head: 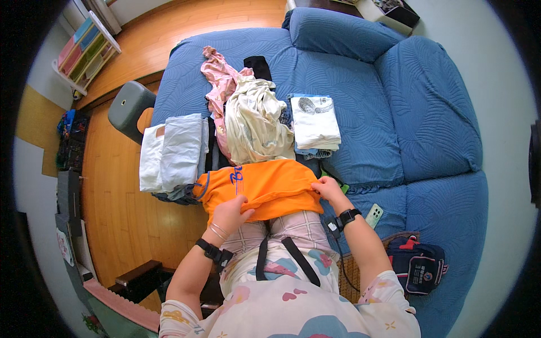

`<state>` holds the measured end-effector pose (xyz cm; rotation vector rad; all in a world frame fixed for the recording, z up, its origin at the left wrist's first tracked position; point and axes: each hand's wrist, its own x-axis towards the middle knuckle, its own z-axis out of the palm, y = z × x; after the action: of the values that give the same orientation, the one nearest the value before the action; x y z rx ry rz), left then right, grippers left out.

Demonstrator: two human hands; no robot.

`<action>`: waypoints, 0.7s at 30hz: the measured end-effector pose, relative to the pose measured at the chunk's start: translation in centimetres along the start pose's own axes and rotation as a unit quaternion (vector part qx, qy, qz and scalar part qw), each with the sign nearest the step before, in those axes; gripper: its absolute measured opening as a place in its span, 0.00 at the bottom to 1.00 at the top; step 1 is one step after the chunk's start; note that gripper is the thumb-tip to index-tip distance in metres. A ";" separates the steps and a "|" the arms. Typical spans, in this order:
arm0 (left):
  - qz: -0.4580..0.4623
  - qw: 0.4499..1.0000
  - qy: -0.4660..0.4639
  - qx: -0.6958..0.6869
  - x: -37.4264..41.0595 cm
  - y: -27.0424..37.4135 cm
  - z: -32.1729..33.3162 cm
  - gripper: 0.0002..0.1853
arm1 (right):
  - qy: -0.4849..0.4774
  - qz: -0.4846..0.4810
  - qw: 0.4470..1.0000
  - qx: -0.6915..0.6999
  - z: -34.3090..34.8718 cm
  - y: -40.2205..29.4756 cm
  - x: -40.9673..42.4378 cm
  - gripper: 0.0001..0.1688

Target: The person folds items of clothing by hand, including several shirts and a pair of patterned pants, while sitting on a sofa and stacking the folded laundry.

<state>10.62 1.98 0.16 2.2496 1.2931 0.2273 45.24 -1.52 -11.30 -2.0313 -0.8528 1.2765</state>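
Observation:
An orange shirt [270,181] with blue lettering and a blue-trimmed edge lies across my lap, its near side folded over. My left hand [231,213] grips the near edge of the cloth, left of its middle. At the shirt's right end, my right hand [327,189] pinches the edge between thumb and fingers. Just beyond the shirt is a loose heap with a cream garment [258,122] and a pink patterned garment [220,93]. Folded light trousers [181,150] are stacked at the left. Right of the heap sits a folded pile topped by a white printed shirt [316,122].
The blue-covered sofa [359,88] spans the back and right. A black folded cloth [258,67] lies behind the heap. A phone [374,215] and a dark blue bag [416,266] rest at my right. A grey stool [132,107] stands left of the sofa.

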 end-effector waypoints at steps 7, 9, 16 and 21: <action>-0.004 0.992 0.123 -0.039 1.3 -0.4 -0.2 0.09 | 0.045 -0.076 0.991 0.097 -1.3 -4.8 0.0 0.09; -0.027 0.983 0.167 -0.077 1.7 -0.7 -0.3 0.08 | 0.018 -0.055 0.978 0.202 -1.3 -7.4 -0.6 0.09; -0.029 0.954 0.259 -0.149 3.5 -1.7 -0.8 0.07 | -0.041 -0.233 0.932 0.274 -0.7 -9.9 2.4 0.08; -0.047 0.954 0.249 -0.160 3.5 -1.7 -1.3 0.08 | -0.083 -0.186 0.904 0.376 -0.8 -12.5 1.4 0.09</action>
<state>10.65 6.04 -0.04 1.9091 1.4776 0.9471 43.84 7.23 -2.32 -1.1056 -0.6334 1.2956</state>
